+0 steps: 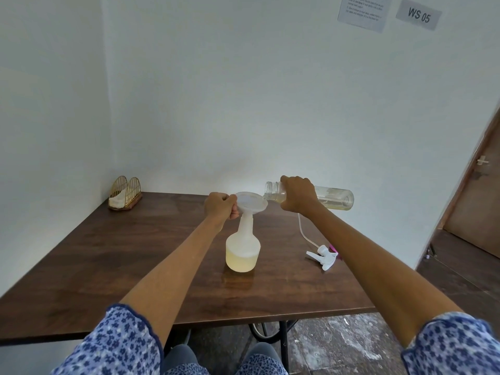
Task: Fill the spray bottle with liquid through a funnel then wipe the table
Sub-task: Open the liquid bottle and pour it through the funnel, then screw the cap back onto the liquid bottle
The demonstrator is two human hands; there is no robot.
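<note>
A white translucent spray bottle (243, 250) stands upright on the dark wooden table (135, 253), about a third full of pale yellow liquid. A white funnel (251, 203) sits in its neck. My left hand (220, 208) pinches the funnel's left rim. My right hand (297, 196) grips a clear plastic bottle (335, 199), tipped nearly horizontal with its open mouth over the funnel's right edge; a little yellowish liquid lies along its lower side. The white trigger sprayer head (323, 256) with its dip tube lies on the table to the right of the spray bottle.
A gold wire napkin holder (125, 192) with white napkins stands at the table's far left corner by the wall. A small pink item (333, 249) peeks out behind the sprayer head. A brown door (476, 212) is at the right. The table's right edge is near my right forearm.
</note>
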